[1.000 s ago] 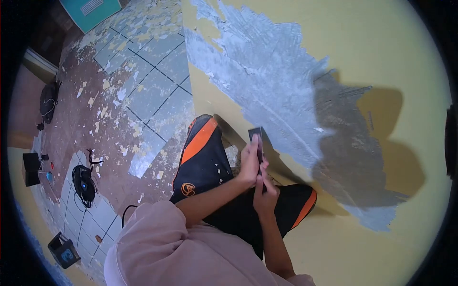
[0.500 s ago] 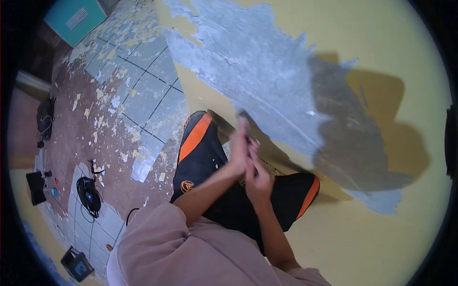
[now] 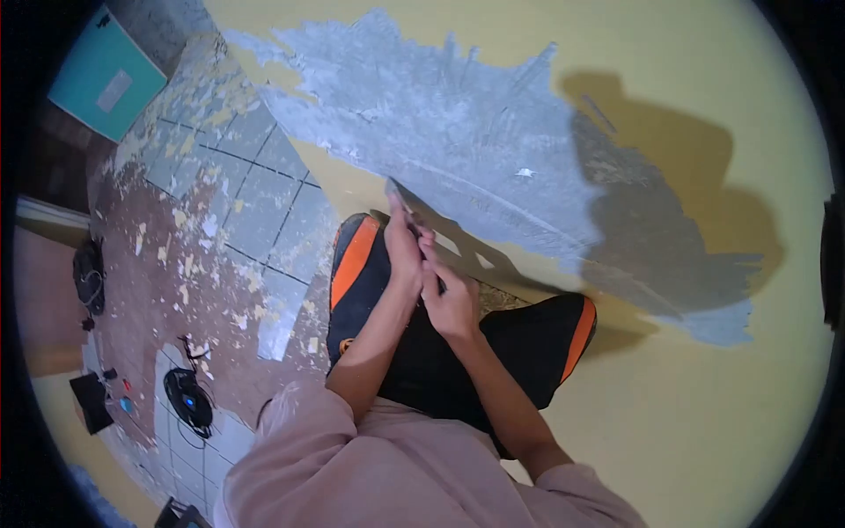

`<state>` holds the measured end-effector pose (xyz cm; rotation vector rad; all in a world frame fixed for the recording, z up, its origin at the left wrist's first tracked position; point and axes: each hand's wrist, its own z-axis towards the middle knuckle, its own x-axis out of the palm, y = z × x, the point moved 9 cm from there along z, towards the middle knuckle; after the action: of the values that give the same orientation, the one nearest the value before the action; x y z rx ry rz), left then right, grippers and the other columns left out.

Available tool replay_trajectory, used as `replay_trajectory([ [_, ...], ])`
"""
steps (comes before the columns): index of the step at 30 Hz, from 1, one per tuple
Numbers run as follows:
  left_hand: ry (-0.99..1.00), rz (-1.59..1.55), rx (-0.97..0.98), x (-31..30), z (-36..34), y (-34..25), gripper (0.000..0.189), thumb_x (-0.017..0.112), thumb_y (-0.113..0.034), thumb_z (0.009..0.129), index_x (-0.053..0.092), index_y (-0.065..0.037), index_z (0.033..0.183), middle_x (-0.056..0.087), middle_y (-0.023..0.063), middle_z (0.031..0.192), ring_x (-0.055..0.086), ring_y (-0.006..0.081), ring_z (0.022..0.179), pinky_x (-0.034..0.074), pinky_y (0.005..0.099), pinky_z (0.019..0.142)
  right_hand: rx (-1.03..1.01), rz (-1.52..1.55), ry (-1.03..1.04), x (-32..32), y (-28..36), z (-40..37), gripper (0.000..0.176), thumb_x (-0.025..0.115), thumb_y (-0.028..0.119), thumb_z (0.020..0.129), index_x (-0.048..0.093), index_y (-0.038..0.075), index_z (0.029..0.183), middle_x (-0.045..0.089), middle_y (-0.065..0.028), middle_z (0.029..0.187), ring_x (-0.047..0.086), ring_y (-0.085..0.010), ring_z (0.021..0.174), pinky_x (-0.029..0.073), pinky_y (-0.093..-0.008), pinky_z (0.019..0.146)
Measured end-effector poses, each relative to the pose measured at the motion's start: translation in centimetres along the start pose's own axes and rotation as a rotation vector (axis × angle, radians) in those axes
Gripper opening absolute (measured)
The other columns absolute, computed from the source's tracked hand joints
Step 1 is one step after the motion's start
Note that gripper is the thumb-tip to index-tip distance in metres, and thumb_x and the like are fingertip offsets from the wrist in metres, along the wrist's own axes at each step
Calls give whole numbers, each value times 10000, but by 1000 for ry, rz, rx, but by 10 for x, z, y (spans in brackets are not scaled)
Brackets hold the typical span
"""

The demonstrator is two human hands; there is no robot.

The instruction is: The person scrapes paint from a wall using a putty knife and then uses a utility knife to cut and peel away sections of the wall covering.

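Both my hands grip a dark flat scraper (image 3: 395,195) with its blade against the lower part of a yellow wall (image 3: 669,79). My left hand (image 3: 403,251) sits higher, close to the blade. My right hand (image 3: 451,304) holds the handle just below it. The blade tip touches the yellow strip under a big grey scraped patch (image 3: 440,123) of bare plaster. My knees in black and orange trousers (image 3: 370,290) are under my hands.
Paint flakes litter the tiled floor (image 3: 255,202) at left. A teal box (image 3: 106,75) stands far left. A black fan-like device (image 3: 187,400) with cables and small dark items (image 3: 91,400) lie on the floor at lower left.
My hands and the scraper have moved up and left along the wall's base. The view has shifted, so the grey patch now sits more centred.
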<state>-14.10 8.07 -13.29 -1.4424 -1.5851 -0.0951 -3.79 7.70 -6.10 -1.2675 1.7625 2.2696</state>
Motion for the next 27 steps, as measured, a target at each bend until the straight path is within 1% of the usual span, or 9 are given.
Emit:
replay_trajectory([
  [2, -1, 68, 9, -4, 1, -2, 451, 427, -529, 914, 422, -177, 633, 380, -56, 487, 346, 45, 374, 262, 186, 334, 27, 6, -8, 3, 3, -1, 277, 553, 80, 858, 608, 5, 1119, 620, -178, 1099, 591, -265, 1065, 413, -334, 940],
  [6, 39, 193, -169, -11, -22, 73, 479, 487, -552, 874, 454, -132, 646, 426, 2, 512, 443, 103, 420, 345, 225, 391, -146, 61, -314, -34, -18, -36, 259, 577, 135, 837, 634, 58, 1078, 633, -209, 911, 634, -350, 804, 496, -392, 680],
  [10, 18, 123, 23, -24, 3, 25, 408, 457, -467, 919, 386, -155, 668, 389, -10, 550, 396, 94, 443, 333, 209, 402, 122, 94, -26, -7, -32, -19, 143, 584, 127, 825, 672, 60, 916, 643, -180, 860, 630, -347, 791, 493, -368, 674],
  [13, 150, 139, 89, -34, 28, -3, 329, 418, -432, 944, 467, -135, 809, 439, -16, 623, 422, 74, 506, 351, 195, 436, -174, 216, -86, 0, 2, -9, 412, 518, 209, 881, 482, 191, 1291, 615, -222, 940, 598, -398, 786, 491, -420, 693],
  [16, 215, 208, 101, -17, 3, -1, 340, 375, -418, 960, 533, -120, 1003, 518, -22, 734, 429, 76, 558, 347, 204, 471, 24, 186, 178, -10, 2, -32, 465, 491, 200, 895, 402, 172, 1350, 578, -223, 1085, 566, -411, 929, 473, -411, 809],
  [17, 209, 246, 93, -3, -20, 7, 329, 380, -411, 961, 533, -122, 999, 515, -23, 732, 428, 79, 558, 362, 215, 495, -179, 258, -22, -26, 4, -48, 488, 519, 177, 886, 390, 135, 1355, 570, -219, 1137, 579, -367, 1002, 458, -390, 848],
  [20, 297, 303, -15, 3, -51, 48, 286, 415, -389, 960, 522, -128, 1005, 548, -28, 815, 496, 87, 680, 419, 271, 627, -46, 431, -114, -66, -30, -93, 519, 565, 158, 872, 382, 87, 1352, 561, -190, 1191, 566, -300, 1084, 438, -366, 887],
  [22, 352, 253, -79, 20, -75, 75, 305, 406, -399, 962, 518, -122, 1021, 558, -25, 864, 527, 100, 763, 440, 286, 673, 242, 588, 46, -79, -58, -120, 521, 600, 189, 873, 390, 42, 1326, 589, -69, 860, 554, -128, 708, 451, -261, 613],
  [27, 691, 468, -304, 48, -145, 138, 267, 445, -315, 961, 501, -84, 1083, 578, 18, 935, 591, 134, 799, 506, 289, 687, 612, 1352, 30, -110, -83, -195, 454, 526, 266, 919, 420, 102, 1329, 424, 23, 664, 376, -49, 548, 297, -190, 459],
])
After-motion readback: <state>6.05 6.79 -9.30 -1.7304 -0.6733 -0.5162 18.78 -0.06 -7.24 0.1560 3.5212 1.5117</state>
